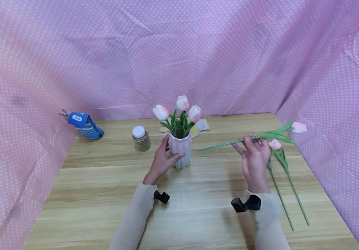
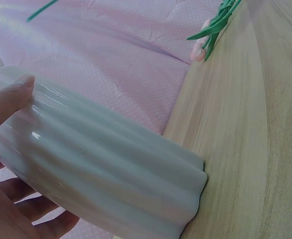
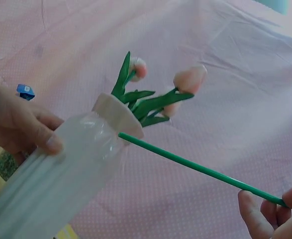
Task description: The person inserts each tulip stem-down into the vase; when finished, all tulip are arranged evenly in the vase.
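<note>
A pale pink fluted vase (image 1: 180, 152) stands upright on the table, holding three pink-and-white artificial tulips (image 1: 182, 103). My left hand (image 1: 161, 162) grips the vase around its left side, the thumb across the front, as the left wrist view also shows. In my right hand (image 1: 255, 163) a single tulip (image 1: 299, 127) is pinched by its green stem (image 3: 200, 168). It is held nearly level above the table, bloom to the right and bare stem end toward the vase. From the head view, that end is apart from the vase. Beneath and right of this hand lie two more tulips (image 1: 281, 159).
Left of the vase stands a white-capped jar (image 1: 141, 139) of small greenish bits. A blue packet (image 1: 87, 125) with a clip sits at the table's back left corner. Behind the vase lies a flat yellow-and-white piece (image 1: 202, 125). Pink dotted cloth (image 1: 229, 55) surrounds the wooden table (image 1: 104, 205).
</note>
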`<control>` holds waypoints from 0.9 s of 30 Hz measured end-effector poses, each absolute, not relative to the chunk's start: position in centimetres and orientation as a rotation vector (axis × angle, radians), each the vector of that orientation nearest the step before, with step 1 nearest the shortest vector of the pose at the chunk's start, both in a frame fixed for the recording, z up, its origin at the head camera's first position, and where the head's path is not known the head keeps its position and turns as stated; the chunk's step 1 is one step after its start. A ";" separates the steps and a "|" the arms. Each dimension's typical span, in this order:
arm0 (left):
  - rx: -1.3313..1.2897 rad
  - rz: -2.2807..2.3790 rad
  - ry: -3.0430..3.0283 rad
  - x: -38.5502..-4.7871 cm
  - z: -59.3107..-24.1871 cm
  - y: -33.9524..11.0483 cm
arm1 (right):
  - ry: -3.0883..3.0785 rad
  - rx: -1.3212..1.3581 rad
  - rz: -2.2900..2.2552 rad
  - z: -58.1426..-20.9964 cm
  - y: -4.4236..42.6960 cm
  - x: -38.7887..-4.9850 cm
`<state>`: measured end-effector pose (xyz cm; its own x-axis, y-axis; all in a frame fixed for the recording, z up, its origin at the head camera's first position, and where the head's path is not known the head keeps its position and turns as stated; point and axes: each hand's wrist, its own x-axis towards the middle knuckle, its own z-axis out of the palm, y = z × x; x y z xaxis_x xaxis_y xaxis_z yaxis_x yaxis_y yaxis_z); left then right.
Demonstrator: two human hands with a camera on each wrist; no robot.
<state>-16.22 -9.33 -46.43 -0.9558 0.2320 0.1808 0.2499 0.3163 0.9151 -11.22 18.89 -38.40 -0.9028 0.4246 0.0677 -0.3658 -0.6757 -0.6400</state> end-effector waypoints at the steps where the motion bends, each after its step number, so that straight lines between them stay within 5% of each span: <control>1: -0.463 -1.768 -2.537 -16.2 -46.4 -9.3 | -0.931 -0.102 2.533 -38.2 18.7 -11.3; 27: -0.455 -1.766 -2.543 -16.1 -46.3 -9.4 | -0.946 0.050 2.377 -35.1 13.1 -13.3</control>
